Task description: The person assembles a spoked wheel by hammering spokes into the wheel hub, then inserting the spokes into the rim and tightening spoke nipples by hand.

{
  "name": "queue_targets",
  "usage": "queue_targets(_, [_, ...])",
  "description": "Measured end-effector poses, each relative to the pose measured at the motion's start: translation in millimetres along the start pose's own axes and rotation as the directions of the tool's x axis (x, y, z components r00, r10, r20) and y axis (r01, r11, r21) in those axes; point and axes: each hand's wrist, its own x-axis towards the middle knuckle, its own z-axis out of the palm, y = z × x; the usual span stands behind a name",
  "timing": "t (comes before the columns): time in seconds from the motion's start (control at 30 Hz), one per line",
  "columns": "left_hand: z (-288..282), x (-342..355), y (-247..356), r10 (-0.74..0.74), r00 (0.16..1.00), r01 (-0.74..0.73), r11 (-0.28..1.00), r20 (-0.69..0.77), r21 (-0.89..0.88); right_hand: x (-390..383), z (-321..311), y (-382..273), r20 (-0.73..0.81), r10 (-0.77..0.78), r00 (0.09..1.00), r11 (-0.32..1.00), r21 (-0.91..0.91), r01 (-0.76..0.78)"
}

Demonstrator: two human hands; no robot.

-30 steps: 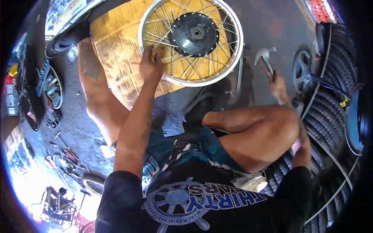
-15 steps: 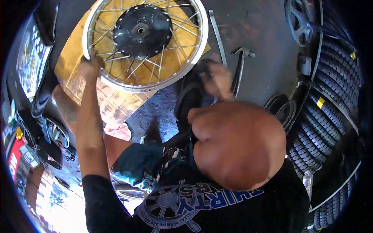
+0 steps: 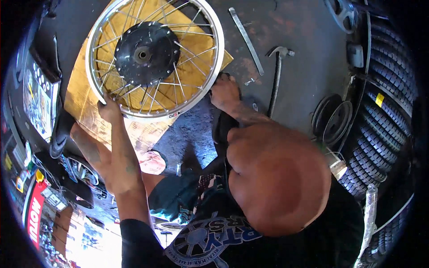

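Observation:
A spoked wheel with a silver rim and a black hub leans in front of me over a yellowish cardboard sheet. My left hand is closed around the near-left part of the rim, thumb on the inner side by the spokes. At the near-right side of the wheel, my right hand is closed with its fingers curled by the rim's edge. Dark material lies around those fingers, and what they grip is hidden. A hammer and a flat metal bar lie to the right of that hand.
Stacked tyres line the right side. Nearer stands a round dark metal part. Small metal bits lie on the dark floor by the bar. A pink cloth-like item is near my legs, and boxed goods stand at left.
The wheel and my left hand now appear farther left and lower in view. My right hand, blurred before, has moved up and left to the rim's edge.

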Motion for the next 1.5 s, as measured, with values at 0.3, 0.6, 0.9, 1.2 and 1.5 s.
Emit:
queue_targets(0.3, [-21.5, 4.2, 0.8, -0.220, 0.950, 0.290, 0.884, 0.221, -0.367, 3.7, 7.1, 5.9, -0.083, -0.082, 0.993, 0.997, -0.013, 0.082])
queue_targets(0.6, [-78.9, -155.7, 66.1, 0.632, 0.743, -0.469, 0.728, 0.221, -0.500, 3.5, 10.4, 1.2, -0.105, -0.077, 0.992, 0.996, -0.048, 0.072])
queue_targets(0.9, [19.3, -261.4, 40.6, 0.010, 0.369, 0.147, 0.987, 0.929, -0.068, 1.7, 8.9, -1.6, -0.205, -0.244, 0.948, 0.969, -0.092, 0.230])
queue_targets(1.2, [63.5, -288.1, 57.7, -0.294, 0.278, 0.643, 0.764, 0.915, 0.050, -1.1, 1.5, 0.9, -0.102, -0.231, 0.968, 0.966, -0.141, 0.216])
queue_targets(1.5, [66.7, -276.0, 92.3, -0.142, 0.342, 0.715, 0.681, 0.929, -0.159, 5.2, -1.7, 12.1, 0.011, -0.226, 0.974, 0.971, -0.072, 0.226])
